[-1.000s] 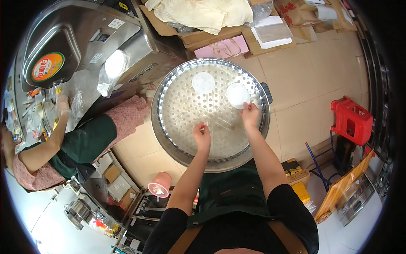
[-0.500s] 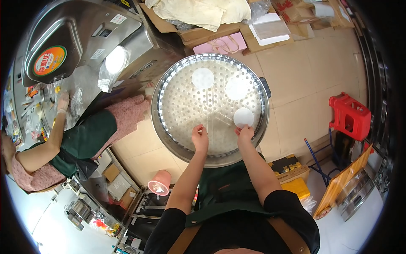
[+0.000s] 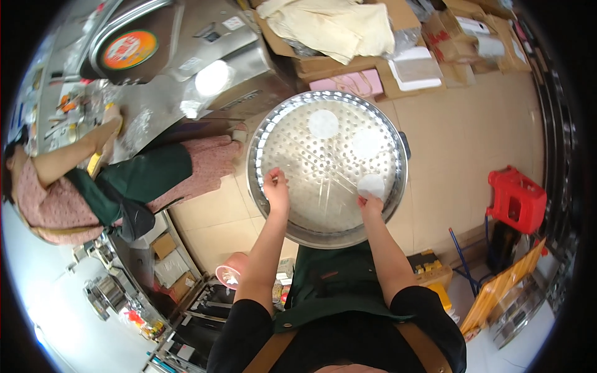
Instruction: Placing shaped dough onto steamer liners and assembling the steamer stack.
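Observation:
A wide round metal steamer tray [image 3: 329,238], its base full of small holes, is in front of me. Three thin white paper discs lie in it: one disc [image 3: 323,124] at the far side, another disc [image 3: 368,143] right of it, and a nearer disc [image 3: 372,184] by the right wall. My right hand [image 3: 371,204] pinches the near edge of that nearest disc. Over the tray's left side, my left hand [image 3: 277,184] has its fingers curled together; what they hold, if anything, is too small to make out. Pale shiny streaks cross the tray's middle.
On the left a co-worker in a green apron [image 3: 155,177] reaches over a metal counter [image 3: 146,102]. Beyond the tray are a pink box [image 3: 348,85] and cardboard boxes. A red plastic stool [image 3: 517,200] stands right; a pink bin [image 3: 231,271] is near left.
The view has shifted, so the surroundings sit lower and mostly farther right. My left hand has moved toward the tray's left wall, away from my right hand, which stays at the nearest disc.

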Tool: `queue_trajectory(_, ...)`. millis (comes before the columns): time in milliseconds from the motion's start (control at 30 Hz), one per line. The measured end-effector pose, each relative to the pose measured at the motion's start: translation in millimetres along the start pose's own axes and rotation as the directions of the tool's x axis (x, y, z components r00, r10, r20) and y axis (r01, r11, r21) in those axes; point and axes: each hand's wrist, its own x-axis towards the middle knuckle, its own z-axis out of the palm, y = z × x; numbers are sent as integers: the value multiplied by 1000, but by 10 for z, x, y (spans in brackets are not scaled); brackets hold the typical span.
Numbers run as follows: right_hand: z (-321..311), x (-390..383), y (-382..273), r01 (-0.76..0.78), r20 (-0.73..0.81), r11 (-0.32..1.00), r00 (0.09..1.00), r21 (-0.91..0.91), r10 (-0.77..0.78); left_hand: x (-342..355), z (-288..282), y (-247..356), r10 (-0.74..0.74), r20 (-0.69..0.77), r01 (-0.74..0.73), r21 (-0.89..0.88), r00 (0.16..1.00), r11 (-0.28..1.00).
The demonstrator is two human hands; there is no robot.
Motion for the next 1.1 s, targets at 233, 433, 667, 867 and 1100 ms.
queue_trajectory(233, -122, 151, 6, -227, 76, 972, 972, 63, 222, 836, -257, 874, 97, -167, -133, -222, 981, 966)
queue_trajectory(433, -290, -176, 66, -286, 148, 932, 935, -224, 322, 1362, -303, 1543, -39, -328, -135, -493, 944, 859)
queue_trajectory(667, -217, -643, 16, -133, 325, 879, 895, -458, 305, 2082, -315, 1656, -354, 33, 309, -566, 935, 765)
queue_trajectory(867, 23, -709, -108, -43, 402, 889, 881, -456, 249, 1804, -113, 1842, -118, -281, -68, -575, 952, 816)
queue_trajectory(1100, 951, -1128, -368, 179, 656, 878, 732, -443, 182, 1130, -516, 1461, 184, -35, -180, -441, 982, 879)
